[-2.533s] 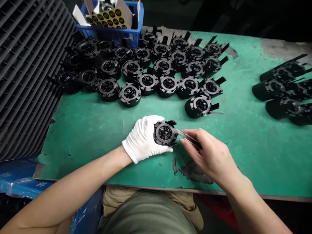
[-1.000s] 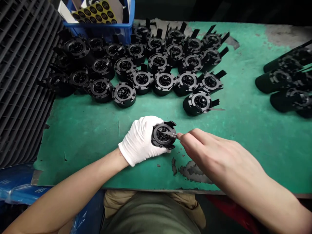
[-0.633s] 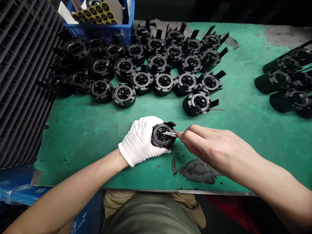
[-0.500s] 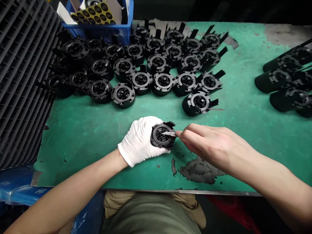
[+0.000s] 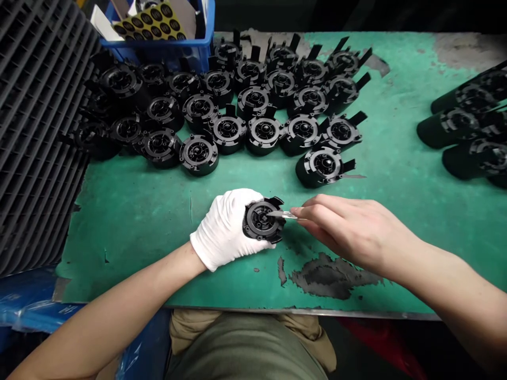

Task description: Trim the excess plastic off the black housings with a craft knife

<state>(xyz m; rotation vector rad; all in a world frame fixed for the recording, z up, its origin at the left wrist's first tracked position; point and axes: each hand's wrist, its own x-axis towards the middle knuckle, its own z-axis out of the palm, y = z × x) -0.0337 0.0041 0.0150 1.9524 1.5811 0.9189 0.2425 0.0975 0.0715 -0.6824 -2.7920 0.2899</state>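
Note:
My left hand (image 5: 229, 229), in a white glove, is wrapped round a round black plastic part (image 5: 263, 219) near the table's front. The part's ringed face is turned up, with black tabs on its right side. My bare right hand (image 5: 340, 224) pinches a thin metal blade (image 5: 282, 214). Its tip points left, over the face of the part; whether it touches cannot be told. The fingers of the right hand are closed round the blade's right end.
Many similar black parts (image 5: 199, 153) stand in rows on the green table (image 5: 130, 211). A blue bin (image 5: 198, 50) with sticker sheets is at the back left, beside a grey ribbed stack (image 5: 35, 132). Taller black parts (image 5: 439, 127) stand at the right.
My right hand has moved a little to the right, drawing the blade back from the middle of the part. My left hand and the part have hardly moved.

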